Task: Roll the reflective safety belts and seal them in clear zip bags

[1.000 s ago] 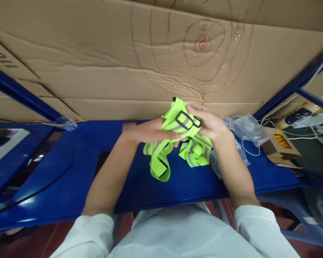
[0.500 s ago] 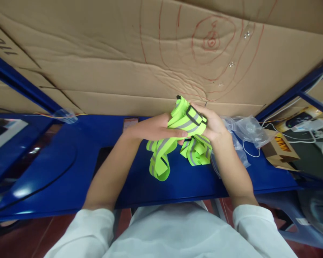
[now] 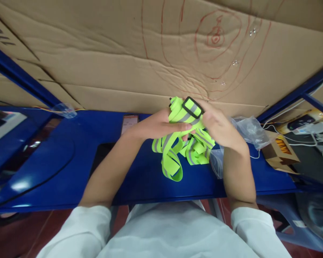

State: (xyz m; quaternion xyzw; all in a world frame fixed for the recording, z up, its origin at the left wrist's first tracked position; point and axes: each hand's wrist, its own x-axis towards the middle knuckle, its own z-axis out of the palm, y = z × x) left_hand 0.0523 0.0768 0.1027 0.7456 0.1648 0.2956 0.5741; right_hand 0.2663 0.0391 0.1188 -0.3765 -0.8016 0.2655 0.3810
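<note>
A neon-yellow reflective strap (image 3: 181,114) with grey stripes is bunched between my two hands above the blue table. My left hand (image 3: 161,125) is closed round the folded bundle, its thumb lying across the front. On the bundle's right side, my right hand (image 3: 218,122) grips the strap beside a black rectangular buckle (image 3: 193,107); several of its fingers are hidden behind the webbing. One loop of strap hangs below my left hand. More folds of the same webbing hang or lie lower right, partly covered by the bundle.
A cardboard sheet with red drawn rings (image 3: 161,71) stands behind the blue table (image 3: 150,186). A phone (image 3: 129,122) lies past my left forearm, near a black flat object (image 3: 101,154). To the right are clear plastic bags (image 3: 251,130) and an open small carton (image 3: 281,152).
My right hand has turned over the bundle's right edge, and the buckle now sits more upright and farther left. The hanging loop has swung to the right.
</note>
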